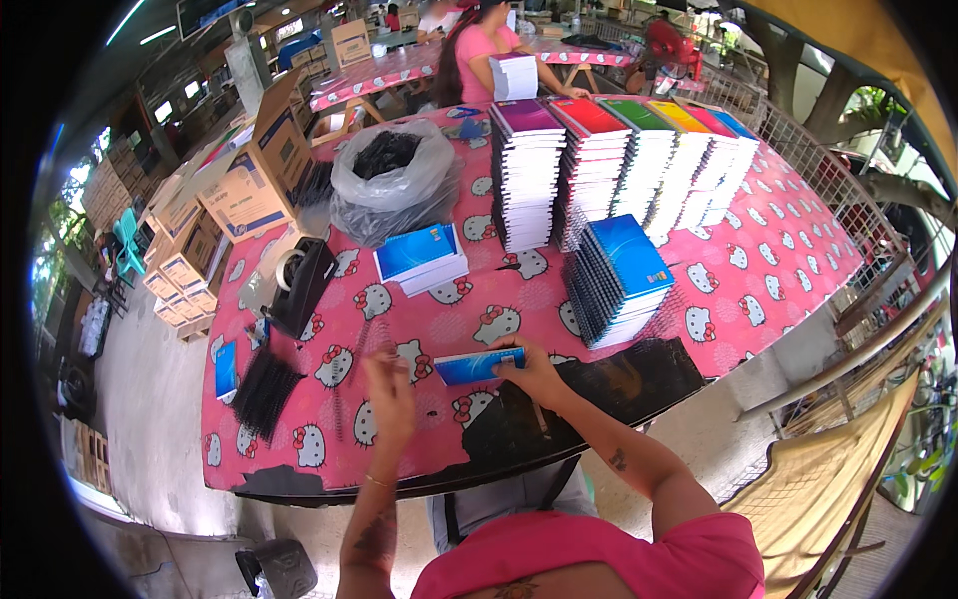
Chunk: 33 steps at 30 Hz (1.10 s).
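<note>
My right hand (pixel 529 371) is closed on the right end of a thin blue-covered notebook (pixel 459 368), held above the table's near edge. To its left, my left hand (pixel 389 384) is smeared by motion, its fingers drawn together. A thin dark spiral binding coil (pixel 361 344), also blurred, runs alongside those fingers and seems to be pinched in them. Another coil (pixel 338 404) lies on the cloth nearby. Farther left is a bundle of black coils (pixel 265 389), with a small blue notebook (pixel 227 369) beside it.
A stack of blue spiral notebooks (pixel 621 285) stands right of centre, before tall notebook stacks (pixel 526 175) in several colours. A smaller blue pile (pixel 421 262), a plastic bag (pixel 392 185), a tape dispenser (pixel 302 285) and cardboard boxes (pixel 254 180) are leftward. A person (pixel 489 50) works beyond.
</note>
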### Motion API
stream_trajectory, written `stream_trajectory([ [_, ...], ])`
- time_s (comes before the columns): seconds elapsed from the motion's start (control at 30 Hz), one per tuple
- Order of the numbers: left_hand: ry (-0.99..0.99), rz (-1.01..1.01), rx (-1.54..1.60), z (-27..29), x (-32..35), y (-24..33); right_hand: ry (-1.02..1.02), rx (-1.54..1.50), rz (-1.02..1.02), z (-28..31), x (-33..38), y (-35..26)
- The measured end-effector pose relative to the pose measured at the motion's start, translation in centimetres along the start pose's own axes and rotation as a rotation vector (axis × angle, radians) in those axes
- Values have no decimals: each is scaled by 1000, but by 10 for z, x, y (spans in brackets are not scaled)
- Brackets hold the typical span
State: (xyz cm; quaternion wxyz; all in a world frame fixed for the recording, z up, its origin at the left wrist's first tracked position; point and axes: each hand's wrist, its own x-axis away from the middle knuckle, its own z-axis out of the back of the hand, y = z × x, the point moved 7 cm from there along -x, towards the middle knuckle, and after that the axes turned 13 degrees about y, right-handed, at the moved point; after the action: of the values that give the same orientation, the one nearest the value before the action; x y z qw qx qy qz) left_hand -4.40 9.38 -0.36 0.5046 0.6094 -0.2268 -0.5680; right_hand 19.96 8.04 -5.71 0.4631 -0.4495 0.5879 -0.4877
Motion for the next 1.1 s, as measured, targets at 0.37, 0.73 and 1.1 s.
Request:
stream_trajectory([
  [0.37,-105,-252,-143,10,-4,20,-127,25,-50,-6,0,10],
  [0.73,-112,-346,-290,8,6,26,-113,142,143,-5,-5,3],
  [1.1,-194,-188,-298,-4,-7,14,-82,12,-6,-1,-3,17],
])
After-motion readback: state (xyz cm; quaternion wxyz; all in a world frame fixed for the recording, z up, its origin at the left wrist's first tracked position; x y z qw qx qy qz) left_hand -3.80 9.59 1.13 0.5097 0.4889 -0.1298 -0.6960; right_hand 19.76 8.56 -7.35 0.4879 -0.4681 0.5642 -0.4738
